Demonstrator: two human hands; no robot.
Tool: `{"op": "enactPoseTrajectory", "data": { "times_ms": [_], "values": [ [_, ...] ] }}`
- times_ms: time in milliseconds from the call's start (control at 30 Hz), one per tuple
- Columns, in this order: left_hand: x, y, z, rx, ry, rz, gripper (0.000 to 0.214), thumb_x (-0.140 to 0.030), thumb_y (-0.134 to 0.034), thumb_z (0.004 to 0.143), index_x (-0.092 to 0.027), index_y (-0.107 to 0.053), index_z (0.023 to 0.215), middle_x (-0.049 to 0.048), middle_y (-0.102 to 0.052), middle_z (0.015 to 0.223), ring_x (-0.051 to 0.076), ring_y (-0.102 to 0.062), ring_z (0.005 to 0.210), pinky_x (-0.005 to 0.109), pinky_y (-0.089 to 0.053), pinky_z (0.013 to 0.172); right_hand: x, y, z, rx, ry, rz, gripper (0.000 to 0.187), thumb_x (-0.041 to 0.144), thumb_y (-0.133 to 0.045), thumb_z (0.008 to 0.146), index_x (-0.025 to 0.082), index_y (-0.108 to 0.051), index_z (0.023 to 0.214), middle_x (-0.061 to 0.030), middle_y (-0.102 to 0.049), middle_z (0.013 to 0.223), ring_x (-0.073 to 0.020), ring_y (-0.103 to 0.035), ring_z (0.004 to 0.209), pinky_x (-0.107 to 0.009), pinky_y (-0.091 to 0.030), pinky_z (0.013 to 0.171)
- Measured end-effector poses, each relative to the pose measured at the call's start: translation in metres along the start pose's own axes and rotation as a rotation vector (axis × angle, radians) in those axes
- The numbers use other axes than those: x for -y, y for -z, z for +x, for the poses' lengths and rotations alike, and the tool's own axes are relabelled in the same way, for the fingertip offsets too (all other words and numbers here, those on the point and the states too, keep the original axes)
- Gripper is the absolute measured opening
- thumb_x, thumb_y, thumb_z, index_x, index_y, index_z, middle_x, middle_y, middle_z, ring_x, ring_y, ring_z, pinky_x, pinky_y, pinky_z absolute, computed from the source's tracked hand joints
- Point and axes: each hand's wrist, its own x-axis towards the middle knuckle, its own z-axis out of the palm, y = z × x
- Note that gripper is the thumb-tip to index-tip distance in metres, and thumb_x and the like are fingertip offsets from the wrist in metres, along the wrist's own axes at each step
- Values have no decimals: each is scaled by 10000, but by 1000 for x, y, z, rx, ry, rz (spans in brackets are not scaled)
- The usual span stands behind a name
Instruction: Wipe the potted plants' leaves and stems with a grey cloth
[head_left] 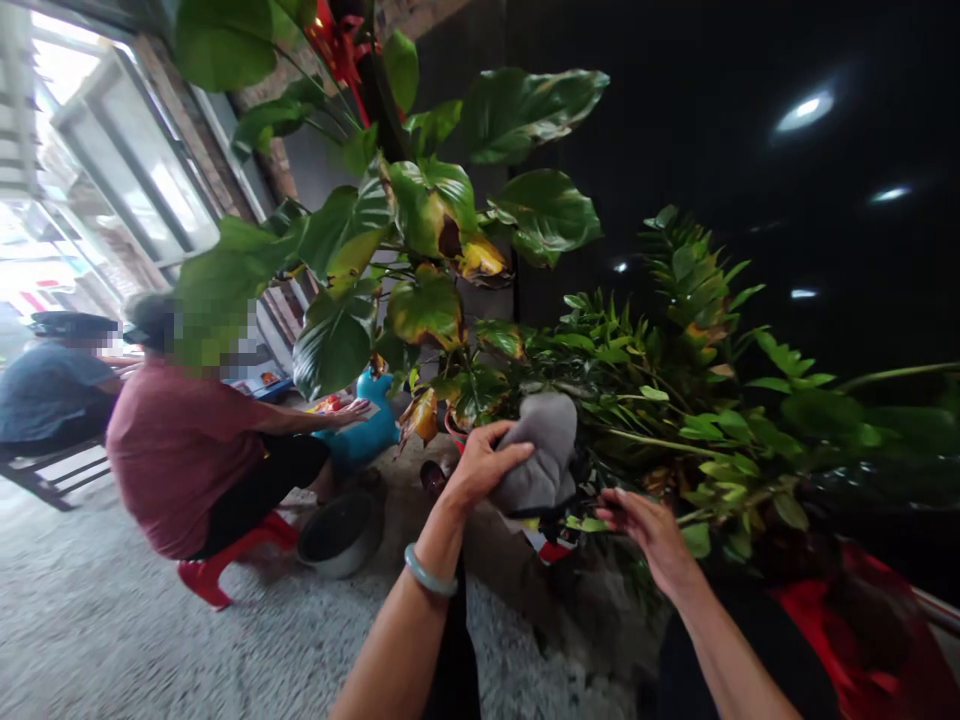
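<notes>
My left hand (pixel 487 465), with a pale bangle on its wrist, grips a bunched grey cloth (pixel 541 450) between thumb and fingers. Dark material shows under the cloth's lower edge. To the right, my right hand (pixel 645 530) reaches among low green leaves (pixel 589 523), its fingers loosely stretched and slightly bent. I see nothing held in it; whether its fingertips touch a leaf is unclear. Beyond both hands stands a bushy plant (pixel 645 370) with small glossy leaves. A taller plant (pixel 427 210) with broad leaves, some yellowed and browned, rises behind the left hand.
At the left, a person (pixel 180 430) in a dark red shirt sits on a red stool (pixel 214 575), one hand near a blue bag-like object (pixel 367 425). Another person (pixel 56 380) sits farther back. A dark basin (pixel 341 535) stands on the rough floor. Behind the plants is a dark glossy wall (pixel 712 120).
</notes>
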Motion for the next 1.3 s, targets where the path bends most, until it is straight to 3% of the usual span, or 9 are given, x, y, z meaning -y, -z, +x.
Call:
{"op": "enactPoseTrajectory", "data": {
  "times_ms": [133, 300, 400, 633, 800, 933, 1067, 1167, 1300],
  "values": [
    [-9, -5, 11, -127, -90, -36, 373, -405, -666, 651, -145, -699, 916, 2, -653, 789, 147, -559, 723, 229, -444, 658, -1, -6, 0, 11, 19, 38, 477, 575, -824, 382, 210, -760, 682, -86, -755, 752, -261, -701, 713, -353, -530, 641],
    [35, -15, -3, 188, 70, 292, 252, -292, -670, 591, -155, -728, 795, -18, -645, 701, 149, -554, 705, 212, -413, 610, -10, -11, 0, -23, -7, 44, 429, 559, -796, 472, 191, -752, 688, -94, -751, 736, -266, -706, 688, -340, -537, 588],
    [32, -7, -12, 324, 132, 198, 316, -353, -699, 600, -138, -730, 829, -11, -641, 694, 147, -556, 665, 222, -416, 603, -13, -5, 4, -70, -35, 47, 440, 573, -777, 500, 157, -728, 634, -100, -716, 613, -241, -682, 566, -321, -524, 515],
    [-5, -1, 15, -107, -120, 56, 357, -387, -658, 665, -140, -705, 918, 12, -660, 805, 164, -571, 756, 243, -441, 690, -10, -4, 8, -98, -9, 104, 423, 553, -781, 496, 164, -706, 643, -94, -724, 656, -230, -681, 567, -327, -539, 544],
    [39, -15, 1, 105, 68, 414, 201, -254, -644, 601, -163, -710, 767, -25, -608, 673, 149, -531, 700, 231, -399, 645, -11, -12, 2, -107, -7, 95, 404, 537, -783, 508, 169, -730, 662, -78, -731, 660, -217, -685, 586, -288, -524, 514],
    [32, -5, -11, 300, 112, 221, 274, -344, -685, 595, -138, -707, 775, -15, -599, 663, 140, -526, 649, 220, -391, 585, -10, -10, 0, -112, -14, 88, 420, 547, -800, 453, 167, -726, 617, -68, -709, 593, -205, -666, 539, -285, -519, 496],
    [-5, 6, 9, -23, -103, 36, 357, -390, -694, 631, -135, -704, 881, 1, -642, 759, 149, -558, 715, 226, -437, 652, -9, -9, 2, -106, 7, 109, 422, 546, -798, 449, 171, -715, 625, -73, -712, 619, -206, -660, 537, -307, -527, 514],
    [-7, 2, 27, -225, -205, 59, 334, -356, -642, 677, -144, -698, 929, 10, -663, 815, 162, -571, 770, 242, -451, 708, -10, -14, 3, -100, 18, 114, 400, 524, -801, 454, 180, -719, 640, -72, -726, 660, -210, -669, 565, -305, -530, 520],
    [29, -10, 21, 8, -74, 309, 250, -297, -651, 622, -167, -722, 822, -3, -666, 756, 174, -574, 757, 247, -440, 701, -15, -17, 4, -104, 10, 98, 354, 498, -794, 476, 192, -725, 640, -61, -731, 660, -215, -677, 577, -292, -523, 495]
  ]
}}
